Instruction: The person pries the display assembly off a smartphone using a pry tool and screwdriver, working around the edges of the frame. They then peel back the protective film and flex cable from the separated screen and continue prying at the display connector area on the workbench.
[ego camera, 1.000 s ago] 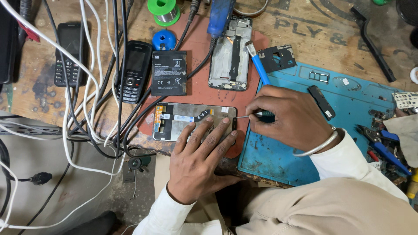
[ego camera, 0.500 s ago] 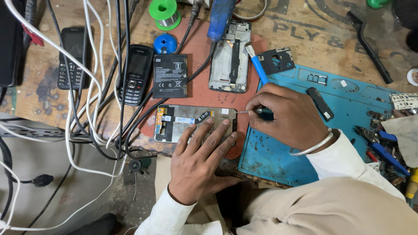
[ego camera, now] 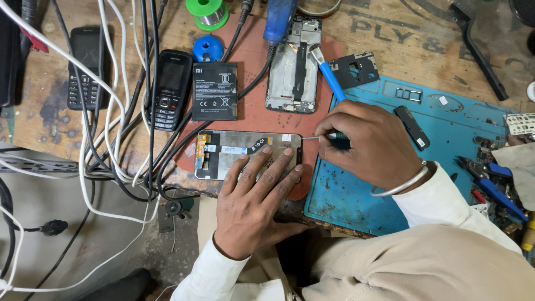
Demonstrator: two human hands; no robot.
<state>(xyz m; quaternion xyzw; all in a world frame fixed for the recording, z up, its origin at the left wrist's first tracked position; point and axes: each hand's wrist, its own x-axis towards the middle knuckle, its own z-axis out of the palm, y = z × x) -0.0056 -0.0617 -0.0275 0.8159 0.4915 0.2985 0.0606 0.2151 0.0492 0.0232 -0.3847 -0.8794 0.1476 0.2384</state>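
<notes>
Nothing has shifted: left hand [ego camera: 251, 206] flat on the phone screen panel [ego camera: 234, 153], right hand [ego camera: 370, 145] grip holding a screwdriver [ego camera: 315, 137]

We have one view only, from a camera worn on our head, looking almost straight down at the table [ego camera: 390, 33]. It sits close, above our own chest and sleeves, which fill the lower right corner. The far edge of the table runs along the top of the view, the near edge cuts across the middle, and grey floor [ego camera: 50, 262] shows at lower left. Both hands fall near the centre.
</notes>
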